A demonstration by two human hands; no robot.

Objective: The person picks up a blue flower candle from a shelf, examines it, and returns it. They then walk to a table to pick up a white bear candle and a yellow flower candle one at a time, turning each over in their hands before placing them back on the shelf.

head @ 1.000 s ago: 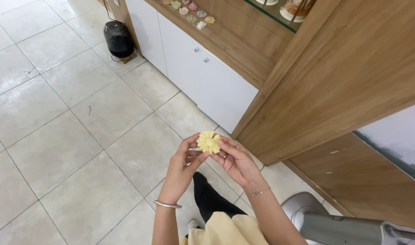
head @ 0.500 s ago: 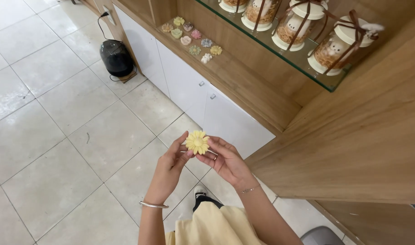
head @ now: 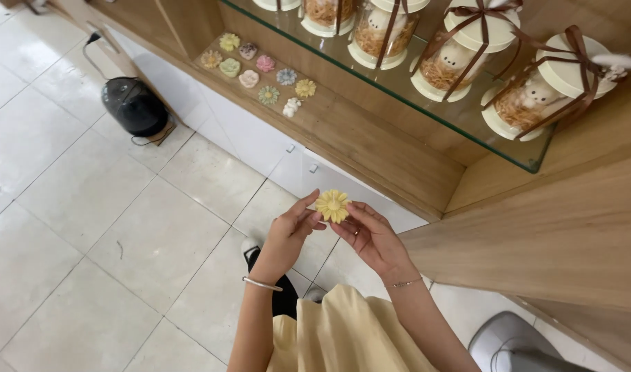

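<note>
In the head view, a small yellow flower-shaped piece (head: 332, 205) is held up over the tiled floor (head: 88, 207), near the front of the wooden shelf (head: 370, 131), pinched at its left edge by the fingertips of the left hand (head: 288, 238) and at its right edge by those of the right hand (head: 372, 238). It is judged light, stiff and rather fragile at its thin petals, so it is best gripped by the rim or thicker centre. On the shelf to the far left, 9 similar coloured pieces (head: 263, 72) are laid out, and ribbon-tied round boxes (head: 460, 58) are seen on the glass shelf above.

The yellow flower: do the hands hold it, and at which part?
Yes. The yellow flower is held by both hands at its petal edges: left hand on its left side, right hand on its right.
</note>
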